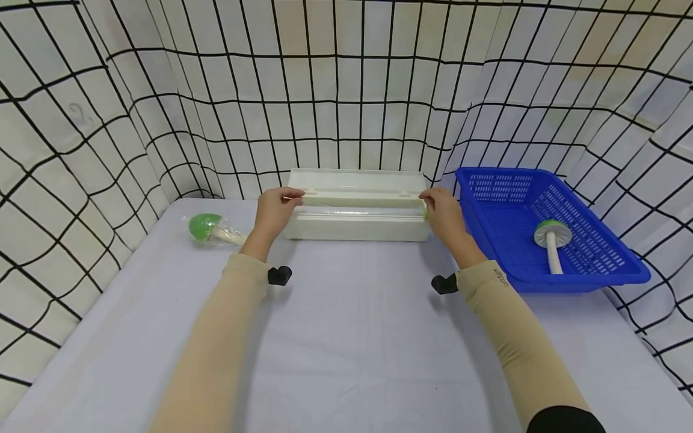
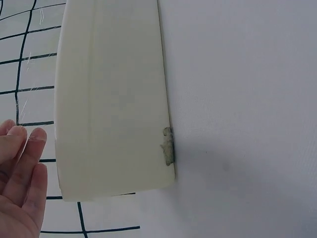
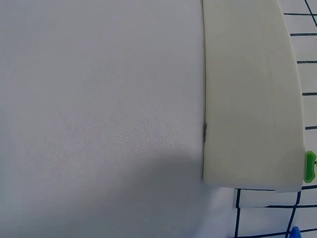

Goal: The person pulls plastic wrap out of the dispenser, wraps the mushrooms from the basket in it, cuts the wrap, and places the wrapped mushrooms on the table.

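Note:
A white cling film dispenser (image 1: 357, 228) stands on the table with its lid (image 1: 357, 179) raised. Clear cling film (image 1: 363, 211) stretches across its opening. At the dispenser's left end, my left hand (image 1: 273, 213) pinches the film's edge between thumb and fingers; faint shiny streaks of film show near those fingertips in the left wrist view. My right hand (image 1: 446, 219) has its thumb and index finger together at the opposite end of the film. A small green piece (image 3: 310, 166) sits at the dispenser's right end. The right wrist view does not show the right hand.
Right of the dispenser is a blue basket (image 1: 487, 240) holding a white-handled brush (image 1: 553, 243) with a round head. A green-headed brush in clear wrapping (image 1: 208, 228) lies to the left. Black wire mesh (image 1: 360, 102) encloses the table's back and sides.

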Motion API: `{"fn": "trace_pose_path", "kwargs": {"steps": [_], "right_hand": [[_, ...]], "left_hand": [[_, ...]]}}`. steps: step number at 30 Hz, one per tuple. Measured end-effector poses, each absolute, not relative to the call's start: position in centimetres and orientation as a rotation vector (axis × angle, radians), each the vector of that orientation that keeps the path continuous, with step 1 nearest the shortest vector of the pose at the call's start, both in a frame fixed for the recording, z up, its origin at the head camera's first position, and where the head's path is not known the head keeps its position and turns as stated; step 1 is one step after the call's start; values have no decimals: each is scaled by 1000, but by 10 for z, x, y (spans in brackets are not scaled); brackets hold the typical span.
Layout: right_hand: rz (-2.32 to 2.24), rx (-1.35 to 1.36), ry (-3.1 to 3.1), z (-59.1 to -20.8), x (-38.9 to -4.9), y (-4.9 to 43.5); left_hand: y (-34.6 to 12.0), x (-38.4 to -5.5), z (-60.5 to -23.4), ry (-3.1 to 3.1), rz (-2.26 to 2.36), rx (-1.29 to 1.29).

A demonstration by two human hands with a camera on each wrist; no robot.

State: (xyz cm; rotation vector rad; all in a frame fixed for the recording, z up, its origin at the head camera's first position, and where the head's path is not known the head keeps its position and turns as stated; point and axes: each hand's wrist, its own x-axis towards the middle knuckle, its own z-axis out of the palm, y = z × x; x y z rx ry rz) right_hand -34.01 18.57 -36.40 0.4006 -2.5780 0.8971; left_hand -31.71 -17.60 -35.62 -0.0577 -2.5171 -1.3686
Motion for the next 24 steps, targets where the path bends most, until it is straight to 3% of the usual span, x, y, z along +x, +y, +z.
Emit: {"fn": "trace_pose_path", "kwargs": {"steps": [15,24], "right_hand": [[942,404,-2537,-359,-340,185],[1219,267,-2498,-353,-342,184]], "left_hand": [[-178,-314,-351,-2417,-1360,-59],[-180,-316,-346,-2368,-1349,-76]]}}
